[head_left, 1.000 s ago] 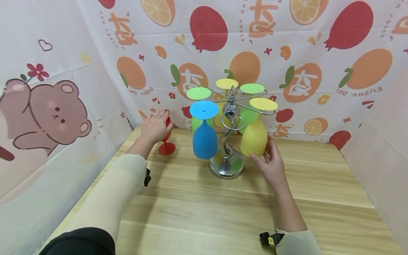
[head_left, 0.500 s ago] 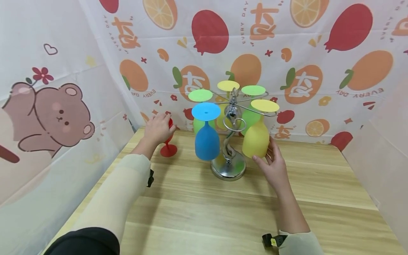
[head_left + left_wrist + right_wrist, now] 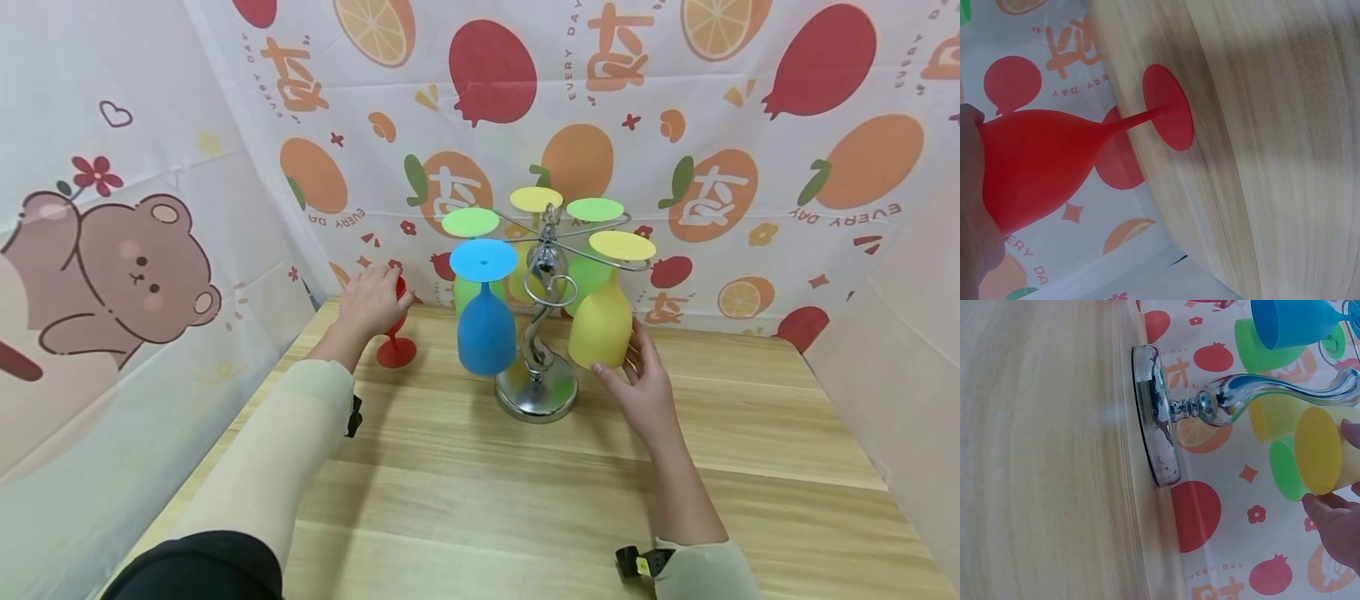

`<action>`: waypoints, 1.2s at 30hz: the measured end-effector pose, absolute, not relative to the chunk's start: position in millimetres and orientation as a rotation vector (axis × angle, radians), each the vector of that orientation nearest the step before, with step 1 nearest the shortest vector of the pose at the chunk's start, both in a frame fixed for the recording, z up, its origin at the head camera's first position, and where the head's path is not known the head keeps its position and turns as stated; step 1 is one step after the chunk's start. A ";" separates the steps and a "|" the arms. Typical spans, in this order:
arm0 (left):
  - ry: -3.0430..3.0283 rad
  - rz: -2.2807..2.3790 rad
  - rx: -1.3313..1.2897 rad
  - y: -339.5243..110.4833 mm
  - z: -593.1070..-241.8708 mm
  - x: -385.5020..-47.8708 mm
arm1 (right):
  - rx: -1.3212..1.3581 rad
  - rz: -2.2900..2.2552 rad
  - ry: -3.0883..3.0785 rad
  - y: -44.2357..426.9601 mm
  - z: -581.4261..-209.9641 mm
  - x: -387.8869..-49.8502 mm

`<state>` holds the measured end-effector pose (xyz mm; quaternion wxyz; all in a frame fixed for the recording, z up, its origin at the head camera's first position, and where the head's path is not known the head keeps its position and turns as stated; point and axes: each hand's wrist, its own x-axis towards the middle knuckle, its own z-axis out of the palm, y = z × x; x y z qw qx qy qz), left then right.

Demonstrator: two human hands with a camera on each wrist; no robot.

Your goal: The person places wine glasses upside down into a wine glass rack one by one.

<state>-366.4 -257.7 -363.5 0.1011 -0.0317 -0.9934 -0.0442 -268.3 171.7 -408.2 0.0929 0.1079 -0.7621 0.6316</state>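
Observation:
A red plastic goblet [image 3: 1041, 162] stands upright on its foot at the back left of the table. From above, my left hand [image 3: 369, 302] grips it round the upper bowl, covering the rim. To the right, a chrome goblet rack [image 3: 536, 387] carries several goblets hung upside down by their feet. My right hand [image 3: 643, 385] holds the bowl of the front right yellow goblet [image 3: 602, 327], thumb on the near side; some fingers are hidden behind it. A blue goblet [image 3: 486, 329] hangs at the front left. An unoccupied wire loop [image 3: 553, 292] faces the front.
Green goblets [image 3: 1272, 350] and another yellow goblet [image 3: 1275, 415] hang at the rear of the rack, partly hidden. The wooden table [image 3: 450, 500] meets a fruit-print cloth [image 3: 705, 100] at its back edge. A bear-print cloth [image 3: 247, 275] borders the left side.
The head view has shifted slightly. Both hands stay on the same goblets, with no clear movement of the goblets or the rack.

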 end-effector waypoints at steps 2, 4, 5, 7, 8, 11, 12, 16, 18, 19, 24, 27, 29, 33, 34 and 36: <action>-2.933 -0.130 -0.097 -257.8 -364.4 -366.2 | 0.323 1.872 -2.265 172.0 -409.0 -268.8; -2.930 -0.123 -0.102 -258.1 -365.1 -365.9 | 0.322 1.871 -2.265 172.2 -410.4 -269.5; -2.930 -0.117 -0.104 -258.1 -365.5 -365.6 | 0.319 1.870 -2.265 172.4 -411.2 -269.9; -2.931 -0.106 -0.109 -258.1 -366.5 -365.5 | 0.315 1.870 -2.271 172.9 -412.4 -269.9; -2.930 -0.103 -0.111 -258.1 -366.7 -365.4 | 0.314 1.869 -2.273 173.2 -412.8 -269.9; -2.931 -0.113 -0.118 -258.0 -367.0 -365.7 | 0.304 1.860 -2.284 174.4 -413.1 -269.6; -2.930 -0.117 -0.120 -258.0 -367.1 -366.0 | 0.305 1.858 -2.287 175.0 -413.1 -269.8; -2.927 -0.139 -0.116 -258.9 -367.1 -367.6 | 0.301 1.843 -2.296 176.6 -412.4 -271.1; -2.930 -0.139 -0.108 -259.7 -367.3 -368.2 | 0.305 1.837 -2.299 176.8 -411.9 -271.8; -2.931 -0.142 -0.104 -260.1 -367.2 -368.3 | 0.305 1.834 -2.300 176.8 -411.6 -272.0; -2.929 -0.161 -0.092 -260.6 -366.0 -367.5 | 0.307 1.833 -2.298 176.8 -410.6 -272.5; -2.921 -0.178 -0.102 -259.6 -365.5 -366.0 | 0.305 1.837 -2.293 177.4 -409.7 -272.5; -2.911 -0.187 -0.116 -259.2 -365.7 -364.5 | 0.307 1.839 -2.287 178.1 -408.8 -272.3; -2.878 -0.188 -0.180 -258.7 -366.4 -358.7 | 0.299 1.853 -2.263 179.8 -407.3 -271.2; -2.873 -0.190 -0.195 -258.7 -366.3 -356.2 | 0.303 1.858 -2.255 179.7 -406.7 -270.8; -2.871 -0.198 -0.214 -258.5 -365.7 -350.3 | 0.313 1.876 -2.241 179.0 -405.6 -270.4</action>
